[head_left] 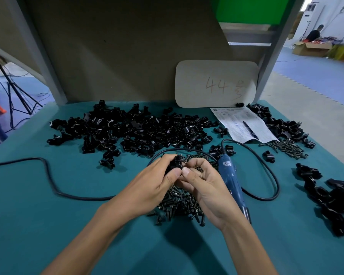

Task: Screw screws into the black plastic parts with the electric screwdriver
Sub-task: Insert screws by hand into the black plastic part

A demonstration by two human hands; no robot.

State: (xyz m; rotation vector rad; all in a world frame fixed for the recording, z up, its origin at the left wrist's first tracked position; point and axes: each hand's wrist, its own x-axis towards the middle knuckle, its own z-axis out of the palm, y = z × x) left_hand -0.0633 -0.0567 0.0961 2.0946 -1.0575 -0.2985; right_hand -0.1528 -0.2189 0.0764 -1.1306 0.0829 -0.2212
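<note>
My left hand (153, 183) grips a black plastic part (175, 162) above the centre of the table. My right hand (205, 185) meets it from the right, with fingers curled and the thumb against the part; it appears to pinch a small screw, mostly hidden. Under both hands lies a pile of dark screws (179, 203). The blue electric screwdriver (231, 181) lies on the green mat just right of my right hand, untouched, its black cable (54, 187) looping across the table.
A big heap of black parts (131, 128) covers the back of the table. More black parts (330, 197) lie at the right edge, and a second screw pile (288, 148) at back right. A paper sheet with a pen (244, 124) and a cardboard sign (216, 84) stand behind.
</note>
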